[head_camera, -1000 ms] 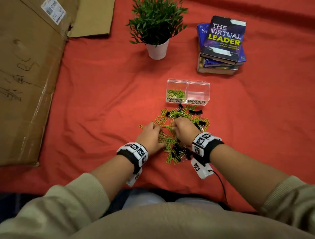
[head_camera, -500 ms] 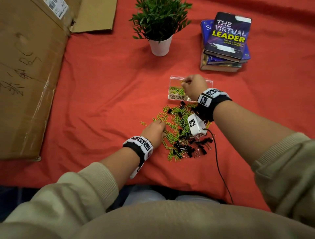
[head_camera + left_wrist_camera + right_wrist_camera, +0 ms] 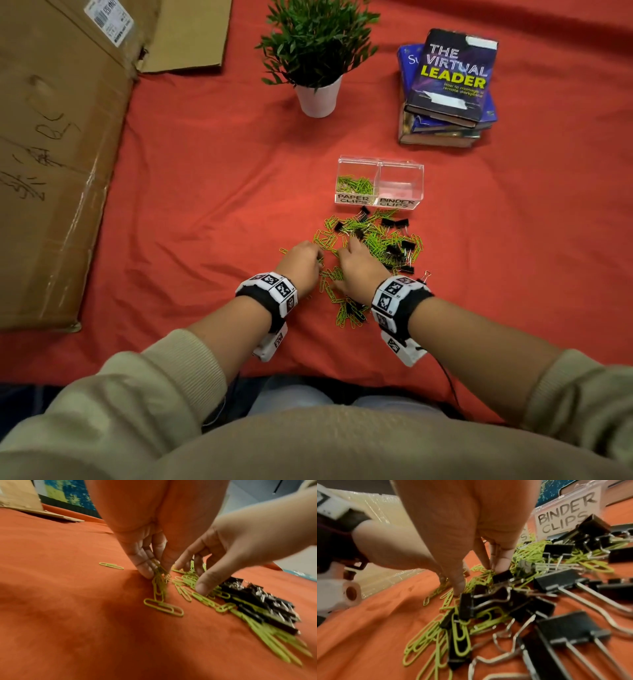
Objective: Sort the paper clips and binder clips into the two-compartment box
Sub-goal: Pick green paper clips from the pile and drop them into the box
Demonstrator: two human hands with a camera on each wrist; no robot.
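Both hands are down in a mixed pile of green paper clips and black binder clips on a red cloth, just in front of the clear two-compartment box. From the head view, the backs of the hands hide the fingertips and part of the pile.

The left wrist view shows the left hand pinching a small bunch of green paper clips between thumb and fingers, the bunch hanging down to the cloth. The right hand has its fingers spread and bent with the tips on the clips; whether it grips any cannot be told, since the right wrist view is blurred around the fingertips, which meet a black binder clip there.

The compartment labelled PAPER CLIPS holds a heap of green clips; the one labelled BINDER CLIPS shows none.

Beyond the box stand a potted plant and a stack of books. Flattened cardboard lies at the left, cut off by the frame edge.
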